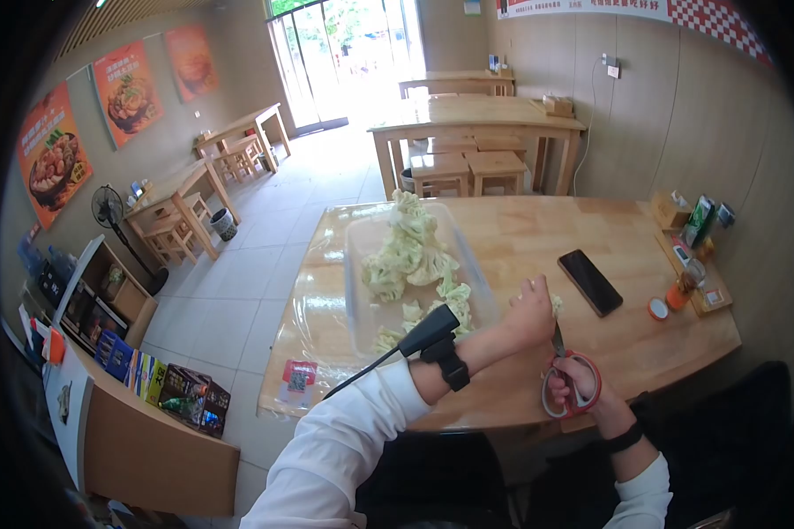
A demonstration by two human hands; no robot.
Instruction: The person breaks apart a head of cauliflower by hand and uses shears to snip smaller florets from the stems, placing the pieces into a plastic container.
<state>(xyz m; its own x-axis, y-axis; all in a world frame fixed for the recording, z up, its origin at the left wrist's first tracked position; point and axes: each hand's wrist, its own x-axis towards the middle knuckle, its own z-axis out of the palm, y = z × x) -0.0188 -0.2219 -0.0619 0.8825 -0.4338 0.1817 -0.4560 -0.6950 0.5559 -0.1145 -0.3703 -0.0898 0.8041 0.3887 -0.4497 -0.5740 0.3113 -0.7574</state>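
My right hand (580, 381) is wrapped round the red and grey handles of a pair of scissors (558, 342), whose blades point up and away from me. Close to the blade tips, my left hand (533, 314) is closed on a small pale cauliflower piece (557, 303), mostly hidden behind the fingers. Left of my hands, a translucent plastic tray (355, 295) holds a heap of cauliflower (410, 251), with several smaller florets at its near end. My left forearm reaches across the tray's near right corner. Each wrist wears a black strap.
A black phone (590, 282) lies on the wooden table (520, 231) right of my hands. At the right edge are a tissue box (670, 212), a jar with an orange label (679, 293) and a white-topped lid (657, 309). A QR-code card (298, 379) lies front left.
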